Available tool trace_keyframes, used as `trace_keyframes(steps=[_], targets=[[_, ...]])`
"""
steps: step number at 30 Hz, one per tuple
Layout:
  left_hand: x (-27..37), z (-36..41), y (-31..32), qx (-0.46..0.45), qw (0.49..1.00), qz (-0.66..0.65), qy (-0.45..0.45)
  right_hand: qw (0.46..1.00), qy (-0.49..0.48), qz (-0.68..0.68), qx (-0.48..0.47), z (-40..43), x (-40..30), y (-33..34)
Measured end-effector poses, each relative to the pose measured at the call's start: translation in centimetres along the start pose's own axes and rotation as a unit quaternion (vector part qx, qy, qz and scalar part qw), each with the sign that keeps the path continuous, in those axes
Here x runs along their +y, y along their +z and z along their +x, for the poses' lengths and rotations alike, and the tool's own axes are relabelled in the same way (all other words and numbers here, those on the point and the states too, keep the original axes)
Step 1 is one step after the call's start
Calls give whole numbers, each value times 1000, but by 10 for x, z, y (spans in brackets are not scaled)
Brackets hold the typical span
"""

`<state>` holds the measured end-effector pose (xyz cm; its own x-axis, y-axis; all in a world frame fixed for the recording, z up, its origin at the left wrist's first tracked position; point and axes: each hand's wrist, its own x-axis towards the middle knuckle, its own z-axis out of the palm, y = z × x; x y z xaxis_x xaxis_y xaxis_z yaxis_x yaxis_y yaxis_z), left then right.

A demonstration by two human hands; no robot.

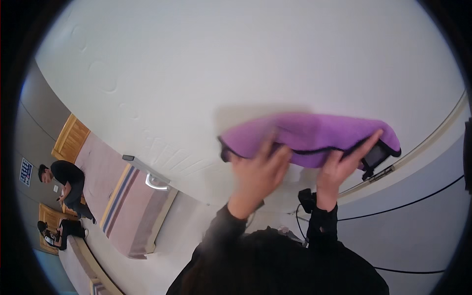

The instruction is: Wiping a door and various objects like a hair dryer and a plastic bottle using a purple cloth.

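A folded purple cloth (313, 129) with black edging lies across the face of a white door (258, 55). My left hand (260, 171) is on the cloth's lower left part, with its fingers spread and slightly blurred. Towards the right end, my right hand (339, 169) holds the cloth with the index finger stretched along it. A dark grey patch shows inside the fold beyond that finger. My palms are turned to the cloth, so the exact grip of the fingertips is partly hidden.
The door carries a lever handle (156, 182) at left and a metal hinge (381, 174) at right. Black cables (405, 206) cross the right wall. Beyond the door stand beds (136, 214), one standing person (68, 184) and one seated person (62, 234).
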<state>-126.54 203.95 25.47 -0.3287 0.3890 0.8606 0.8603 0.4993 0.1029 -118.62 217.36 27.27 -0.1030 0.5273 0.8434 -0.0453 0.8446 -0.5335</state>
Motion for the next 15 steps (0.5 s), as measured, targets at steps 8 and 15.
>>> trace_keyframes(steps=[8,15], targets=[[-126,-39,-49,36,993,58,-101,948,-211,-198,-131,-63,-96,92],[-176,-114,-37,-26,976,40,-213,973,-184,-101,-92,-135,-100,140]])
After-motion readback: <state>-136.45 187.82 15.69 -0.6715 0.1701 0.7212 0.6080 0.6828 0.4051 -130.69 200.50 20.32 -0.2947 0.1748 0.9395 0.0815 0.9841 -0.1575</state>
